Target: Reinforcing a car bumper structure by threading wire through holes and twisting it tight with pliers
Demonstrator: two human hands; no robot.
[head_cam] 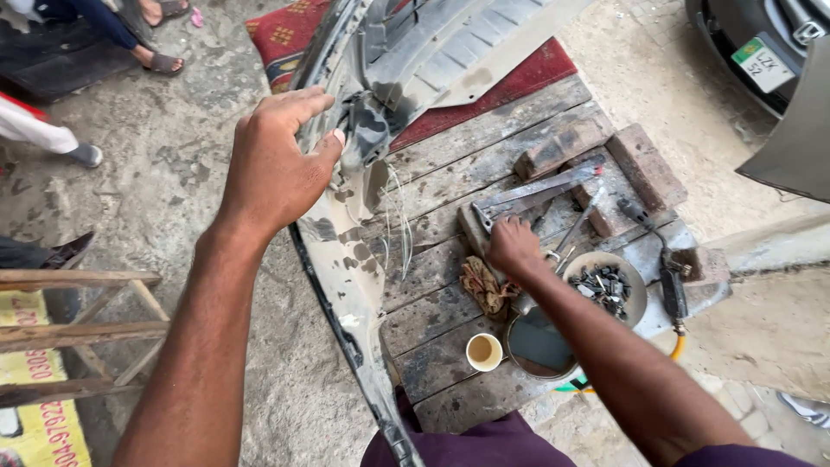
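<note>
Head view: left hand steadies the car bumper while the right hand reaches among tools.
Left fingers press together on the bumper's edge; right fingers curl beside it, their hold hidden; picking a tool seems next.

Seen from above, a person's left hand grips the edge of a grey, paint-worn car bumper that stands on edge across a platform of weathered wooden planks. The right hand rests closed, knuckles up, on the planks beside a metal bracket, just above a crumpled rag. Near it sit a small cup of tea, a round dark pan, a dish of dark screws and two bricks.
</note>
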